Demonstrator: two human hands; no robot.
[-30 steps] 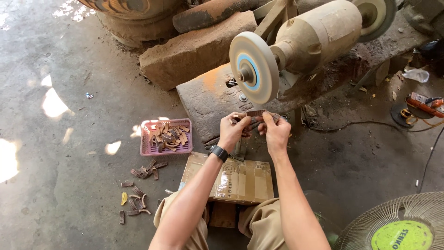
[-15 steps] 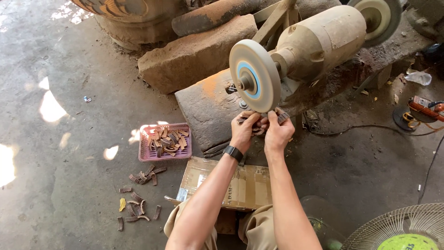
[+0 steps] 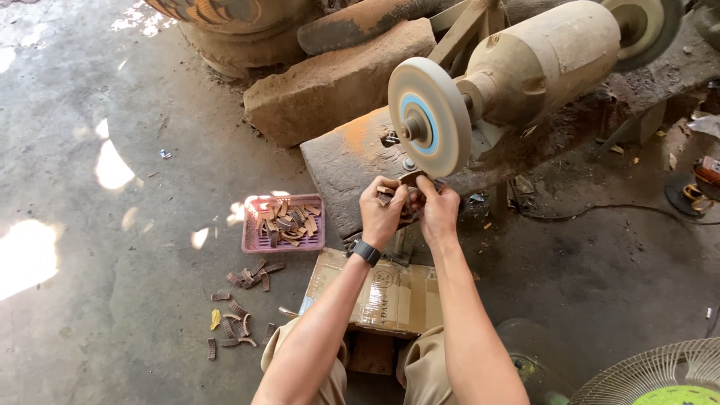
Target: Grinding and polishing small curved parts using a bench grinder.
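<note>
My left hand and my right hand are pressed together around a small brown piece, both gripping it. They hold it just under the round grinding wheel of a dusty bench grinder. A black watch is on my left wrist. Whether the piece touches the wheel is unclear. The grinder stands on a stone slab.
A pink tray holds several small brown pieces; more pieces lie scattered on the concrete floor. A flattened cardboard box lies by my knees. A large rough stone block sits behind. A fan guard is at lower right.
Both hands have lifted the small piece from lower on the slab up to just beneath the wheel. The view has shifted closer to the grinder.
</note>
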